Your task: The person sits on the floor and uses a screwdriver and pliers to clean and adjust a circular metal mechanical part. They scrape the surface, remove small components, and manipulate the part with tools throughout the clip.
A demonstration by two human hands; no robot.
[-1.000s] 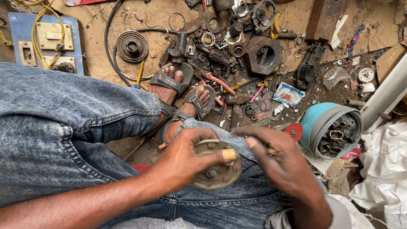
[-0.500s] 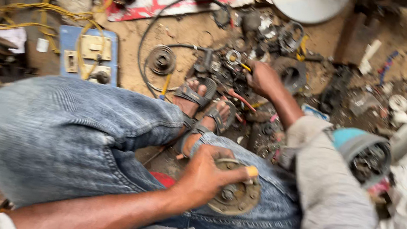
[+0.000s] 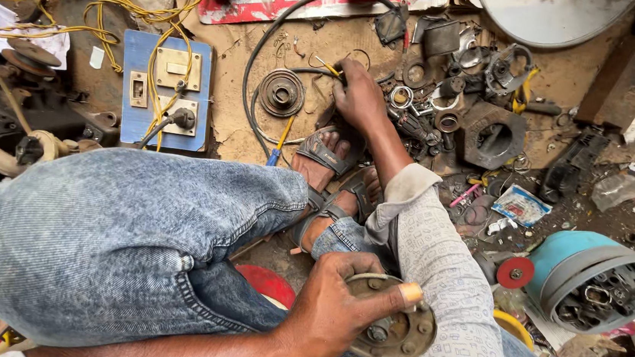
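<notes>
The dirt floor (image 3: 223,124) is full of parts; your left hand (image 3: 329,310) grips the metal disc (image 3: 392,330) on your lap, your right hand (image 3: 359,98) pinches small parts far beyond it, nothing fitted yet

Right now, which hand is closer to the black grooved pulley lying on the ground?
The right hand. It reaches out over the ground just right of the black grooved pulley, apart from it. The left hand is back at the lap, gripping a round rusty metal plate.

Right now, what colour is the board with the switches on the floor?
Blue, with cream switch plates; the board shows best in the head view, upper left.
</notes>
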